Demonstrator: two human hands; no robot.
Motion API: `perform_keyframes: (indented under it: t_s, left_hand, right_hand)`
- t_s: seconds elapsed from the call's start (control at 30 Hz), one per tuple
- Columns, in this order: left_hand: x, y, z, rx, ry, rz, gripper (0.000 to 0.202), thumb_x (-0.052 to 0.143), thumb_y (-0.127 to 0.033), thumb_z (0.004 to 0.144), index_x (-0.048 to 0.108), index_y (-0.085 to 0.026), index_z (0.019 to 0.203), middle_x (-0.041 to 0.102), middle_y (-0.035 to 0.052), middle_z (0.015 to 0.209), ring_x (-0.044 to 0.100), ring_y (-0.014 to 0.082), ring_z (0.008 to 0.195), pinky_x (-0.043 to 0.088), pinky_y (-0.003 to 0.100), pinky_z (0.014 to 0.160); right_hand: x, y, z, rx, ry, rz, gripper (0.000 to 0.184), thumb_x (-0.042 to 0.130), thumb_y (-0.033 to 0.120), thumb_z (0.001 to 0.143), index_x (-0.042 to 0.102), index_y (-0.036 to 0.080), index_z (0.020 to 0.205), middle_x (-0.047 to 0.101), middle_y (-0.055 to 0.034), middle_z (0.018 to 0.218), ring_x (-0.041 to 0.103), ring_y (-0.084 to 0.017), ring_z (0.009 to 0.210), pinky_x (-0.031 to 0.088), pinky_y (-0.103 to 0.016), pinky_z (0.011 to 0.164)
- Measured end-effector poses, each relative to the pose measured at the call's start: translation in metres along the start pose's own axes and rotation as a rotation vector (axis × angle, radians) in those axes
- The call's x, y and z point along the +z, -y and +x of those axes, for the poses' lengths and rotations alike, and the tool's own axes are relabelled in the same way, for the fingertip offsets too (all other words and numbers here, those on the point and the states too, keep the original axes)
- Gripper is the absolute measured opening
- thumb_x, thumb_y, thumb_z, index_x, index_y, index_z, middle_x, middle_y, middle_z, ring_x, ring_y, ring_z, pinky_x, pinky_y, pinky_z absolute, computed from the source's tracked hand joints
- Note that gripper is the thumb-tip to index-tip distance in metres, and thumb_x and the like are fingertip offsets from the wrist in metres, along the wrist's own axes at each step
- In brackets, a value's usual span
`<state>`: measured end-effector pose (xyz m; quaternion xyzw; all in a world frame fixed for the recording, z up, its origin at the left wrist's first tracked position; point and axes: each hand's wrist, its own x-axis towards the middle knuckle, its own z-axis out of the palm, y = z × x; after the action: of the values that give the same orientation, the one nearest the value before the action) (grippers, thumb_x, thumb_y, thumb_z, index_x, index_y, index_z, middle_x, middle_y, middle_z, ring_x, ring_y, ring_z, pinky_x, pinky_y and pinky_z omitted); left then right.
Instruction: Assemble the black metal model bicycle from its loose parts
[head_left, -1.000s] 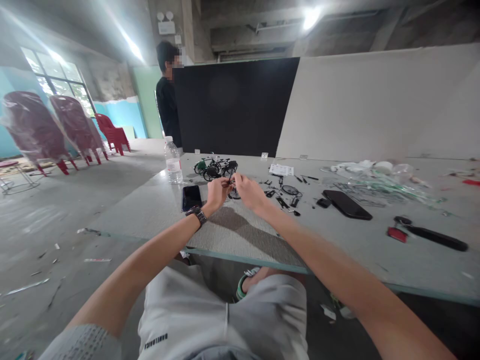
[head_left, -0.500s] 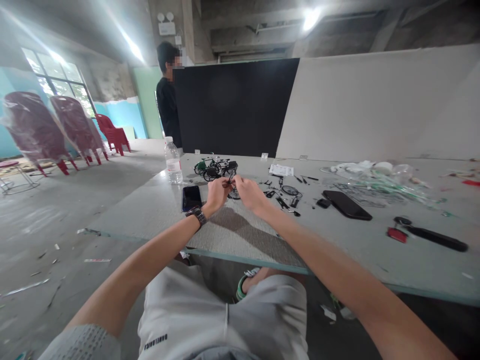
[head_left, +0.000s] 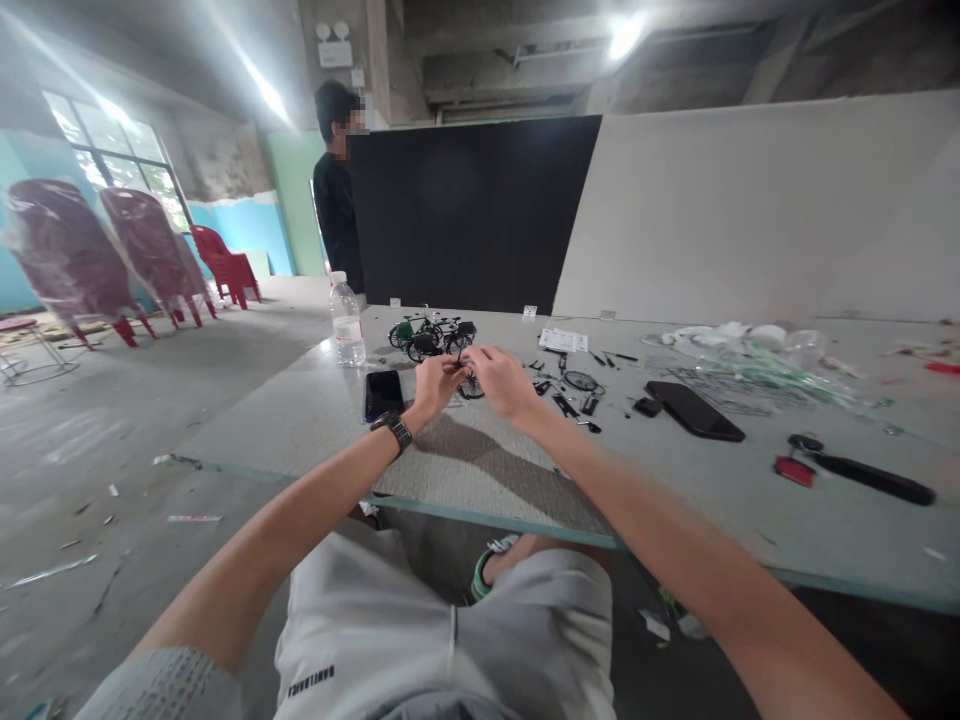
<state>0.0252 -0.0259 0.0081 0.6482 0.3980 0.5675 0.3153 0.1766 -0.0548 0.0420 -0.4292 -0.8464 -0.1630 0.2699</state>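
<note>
Left grip point(head_left: 437, 385), how's it set?

Curled shut, fingertips pinching a small black part point(head_left: 459, 368), too tiny to make out. A black wristwatch point(head_left: 394, 431) sits just behind that hand.

And the right grip point(head_left: 499, 382)?

Fingers bent and reaching in beside the left hand. Whether they have hold of the part, I can't tell.

What's under them?

A small black spoked wheel point(head_left: 471, 390), partly hidden by the hands. Grey shorts point(head_left: 450, 630) show nearest, below the edge of the worktop point(head_left: 487, 490).

What's on the left of the worktop?

A black phone point(head_left: 383, 395) lies just beside the left hand, with a water bottle point(head_left: 346, 325) beyond it. Two miniature bicycles point(head_left: 427, 335) stand farther on, just past the hands.

To the right?

Scattered small black parts point(head_left: 566, 403), a second spoked wheel point(head_left: 581, 381) and a paper sheet point(head_left: 562, 340). Farther right are a larger dark phone point(head_left: 694, 410) and a black-handled tool point(head_left: 874, 483).

Beyond the worktop?

A person in a black top point(head_left: 336, 200) stands at a dark panel point(head_left: 472, 210), and red plastic chairs point(head_left: 225, 265) stand off to the left.
</note>
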Motion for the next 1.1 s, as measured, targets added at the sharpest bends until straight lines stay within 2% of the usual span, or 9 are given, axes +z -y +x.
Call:
perform_keyframes:
  t_s: [0.1,0.2,0.33,0.47,0.7,0.83,0.9,1.03,1.1]
  left_hand:
    - [0.0,0.003,-0.001,0.023,0.035,0.045,0.024,0.074,-0.035,0.081,0.073,-0.013,0.072,0.071,0.0047,0.066,0.068,0.0217,0.073,0.045,0.025,0.062]
    - [0.005,0.01,-0.001,-0.061,0.077,-0.099,0.021,0.076,-0.032,0.079,0.076,-0.012,0.081,0.072,0.0063,0.07,0.066,0.0187,0.067,0.047,0.026,0.061]
    - [0.012,0.017,0.0,-0.166,0.122,-0.363,0.019,0.078,-0.026,0.078,0.076,-0.009,0.083,0.074,0.0109,0.077,0.066,0.019,0.07,0.055,0.034,0.073]
    - [0.012,0.018,-0.002,-0.215,0.191,-0.499,0.021,0.083,-0.026,0.074,0.074,-0.008,0.078,0.073,0.0129,0.08,0.068,0.0193,0.073,0.056,0.036,0.079]
    - [0.013,0.022,-0.003,-0.279,0.229,-0.475,0.027,0.09,-0.029,0.068,0.074,-0.009,0.077,0.074,0.0113,0.078,0.07,0.0205,0.075,0.057,0.039,0.081]
    - [0.012,0.025,-0.003,-0.326,0.231,-0.499,0.029,0.092,-0.031,0.064,0.076,-0.01,0.074,0.075,0.0105,0.079,0.071,0.0204,0.076,0.059,0.037,0.08]
    - [0.011,0.026,-0.003,-0.333,0.245,-0.505,0.031,0.094,-0.033,0.061,0.077,-0.011,0.075,0.076,0.0114,0.08,0.07,0.0202,0.075,0.059,0.036,0.078]
    - [0.011,0.028,-0.003,-0.358,0.264,-0.495,0.034,0.096,-0.034,0.058,0.076,-0.009,0.072,0.075,0.0128,0.078,0.069,0.0191,0.071,0.059,0.036,0.075]
    - [0.011,0.029,-0.002,-0.371,0.264,-0.493,0.036,0.097,-0.034,0.057,0.076,-0.008,0.072,0.075,0.013,0.078,0.07,0.0195,0.072,0.059,0.036,0.075]
  right_hand:
    - [0.001,-0.005,0.001,0.009,-0.083,0.103,0.019,0.046,0.019,0.104,0.063,0.017,0.112,0.069,-0.0126,0.099,0.063,-0.025,0.094,0.046,-0.032,0.079]
    - [0.001,-0.012,0.001,0.004,-0.092,0.164,0.02,0.048,0.023,0.104,0.066,0.017,0.109,0.071,-0.0126,0.098,0.064,-0.025,0.094,0.048,-0.033,0.081]
    - [-0.001,-0.019,0.001,-0.051,-0.039,0.287,0.037,0.039,0.025,0.106,0.059,0.016,0.136,0.071,-0.0175,0.119,0.066,-0.026,0.101,0.051,-0.038,0.085]
    - [-0.001,-0.023,0.003,-0.074,0.012,0.374,0.049,0.035,0.026,0.106,0.044,0.015,0.153,0.069,-0.0185,0.124,0.068,-0.024,0.089,0.054,-0.039,0.079]
    - [0.007,-0.028,0.0,-0.025,-0.064,0.415,0.033,0.045,0.028,0.105,0.066,0.018,0.128,0.077,-0.0108,0.102,0.072,-0.023,0.093,0.055,-0.036,0.084]
    - [0.006,-0.033,0.0,-0.063,-0.001,0.424,0.048,0.041,0.032,0.106,0.05,0.017,0.151,0.074,-0.0149,0.12,0.07,-0.021,0.08,0.056,-0.036,0.076]
    - [0.005,-0.035,-0.001,-0.055,0.02,0.45,0.05,0.039,0.032,0.106,0.047,0.018,0.153,0.073,-0.0157,0.123,0.07,-0.02,0.077,0.056,-0.035,0.073]
    - [0.009,-0.036,-0.003,0.005,-0.049,0.491,0.037,0.049,0.034,0.103,0.066,0.017,0.131,0.078,-0.0111,0.1,0.072,-0.023,0.085,0.056,-0.035,0.078]
    - [0.013,-0.036,-0.004,0.038,-0.095,0.465,0.033,0.053,0.035,0.102,0.069,0.017,0.124,0.078,-0.0089,0.091,0.073,-0.023,0.083,0.055,-0.035,0.08]
